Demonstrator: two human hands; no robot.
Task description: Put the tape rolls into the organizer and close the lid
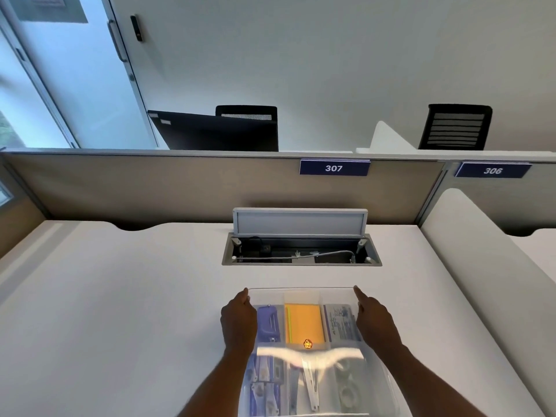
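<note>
- On the white table (pixel 126 296), at the near edge of the head view, sits a clear plastic organizer (pixel 304 383) with its clear lid (pixel 304 294) lying over it; whether the lid is fully seated cannot be told.
- Left hand (pixel 239 322) lies along the lid's left edge, its grip pressed on the far left corner, thumb on top and fingers over the side.
- Right hand (pixel 374 322) mirrors it on the right edge, its grip pressed on the far right corner with the forefinger stretched forward.
- Through the lid show divided compartments: a blue tool (pixel 268 322) far left, an orange pad (pixel 304 323) in the middle, a printed pack (pixel 341 322) far right.
- Tape rolls (pixel 346 383) appear as blurred rings in the near right compartment, inside the organizer; glare crosses the lid just beyond them.
- Behind the organizer, well apart from it, a cable hatch (pixel 301 251) in the table stands with its flap raised.
- A beige partition (pixel 150 188) at the back carries signs reading 307 (pixel 334 167) and 306 (pixel 492 170).
</note>
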